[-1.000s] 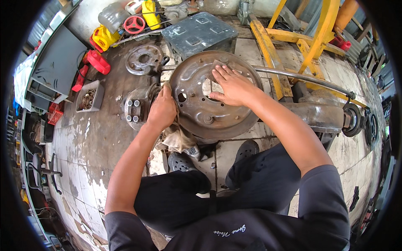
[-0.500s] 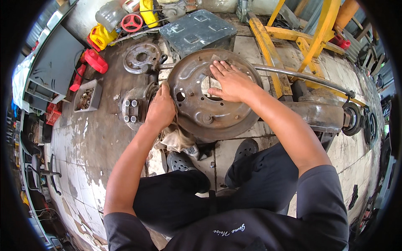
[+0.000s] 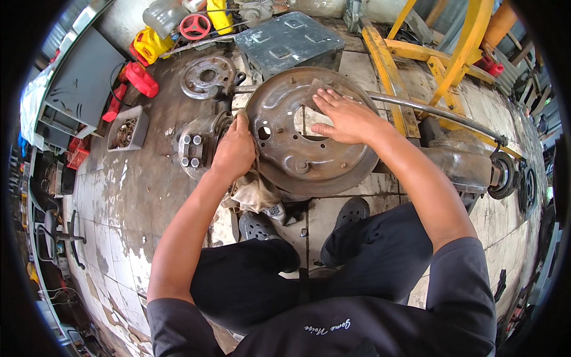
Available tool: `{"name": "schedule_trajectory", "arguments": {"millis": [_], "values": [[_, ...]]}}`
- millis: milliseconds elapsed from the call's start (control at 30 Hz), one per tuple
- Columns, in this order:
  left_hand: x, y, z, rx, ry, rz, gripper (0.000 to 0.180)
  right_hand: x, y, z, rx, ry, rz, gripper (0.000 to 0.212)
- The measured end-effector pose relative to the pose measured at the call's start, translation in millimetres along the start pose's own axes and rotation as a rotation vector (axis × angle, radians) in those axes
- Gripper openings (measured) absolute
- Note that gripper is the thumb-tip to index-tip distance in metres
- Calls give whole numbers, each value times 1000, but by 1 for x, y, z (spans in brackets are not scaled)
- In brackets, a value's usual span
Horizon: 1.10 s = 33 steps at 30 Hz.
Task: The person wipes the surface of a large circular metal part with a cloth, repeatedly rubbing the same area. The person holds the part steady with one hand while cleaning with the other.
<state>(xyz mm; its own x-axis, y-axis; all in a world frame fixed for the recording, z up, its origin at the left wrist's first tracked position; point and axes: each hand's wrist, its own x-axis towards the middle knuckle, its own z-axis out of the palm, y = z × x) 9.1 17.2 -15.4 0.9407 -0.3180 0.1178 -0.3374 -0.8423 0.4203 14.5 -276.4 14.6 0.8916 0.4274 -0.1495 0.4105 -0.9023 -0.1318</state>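
A round, rusty brown brake backing plate [image 3: 333, 169] with a large centre hole and several small holes lies before me. My right hand [image 3: 351, 122] rests flat on its upper part, fingers stretched out, pressing a brown piece of sandpaper [image 3: 310, 95] against the metal. At the plate's left rim, my left hand [image 3: 235, 150] is closed around a dirty beige rag [image 3: 253, 193], which hangs down below the hand. Its fingertips are partly hidden. Just left of that hand is a greasy metal axle end [image 3: 195, 152] with several shiny bolt heads.
Behind the plate are a dark metal box [image 3: 288, 41] and a long metal rod [image 3: 437, 112]. A yellow steel frame [image 3: 389, 77] stands at the far right, a heavy axle housing [image 3: 455, 160] nearer. Leftward are a round metal disc [image 3: 208, 77], a grey bin [image 3: 138, 134] and a red container [image 3: 141, 80].
My right hand has slid slightly right across the plate, and more of the sandpaper shows beside its fingers. My left hand keeps its place at the rim. The whole view has shifted a little.
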Motion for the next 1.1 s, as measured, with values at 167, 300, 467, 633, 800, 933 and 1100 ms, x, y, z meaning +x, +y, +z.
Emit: {"name": "schedule_trajectory", "arguments": {"millis": [167, 300, 467, 633, 800, 933, 1100], "values": [[2, 2, 2, 8, 2, 0, 53, 6, -2, 6, -71, 47, 10, 85], [0, 4, 0, 13, -16, -17, 54, 14, -10, 9, -119, 89, 23, 84], [-2, -7, 3, 27, 41, 49, 54, 3, -5, -3, -36, -18, -4, 81], [4, 7, -4, -13, -64, -39, 54, 14, -3, 3, -91, 51, 2, 81], [0, -3, 2, 0, -4, 20, 56, 2, 1, -1, -33, -8, -7, 82], [2, -3, 4, 34, 21, 10, 57, 5, -5, -1, -80, 9, 3, 83], [1, 14, -7, -24, -55, -49, 55, 10, 1, 3, -71, 38, -15, 84]]}}
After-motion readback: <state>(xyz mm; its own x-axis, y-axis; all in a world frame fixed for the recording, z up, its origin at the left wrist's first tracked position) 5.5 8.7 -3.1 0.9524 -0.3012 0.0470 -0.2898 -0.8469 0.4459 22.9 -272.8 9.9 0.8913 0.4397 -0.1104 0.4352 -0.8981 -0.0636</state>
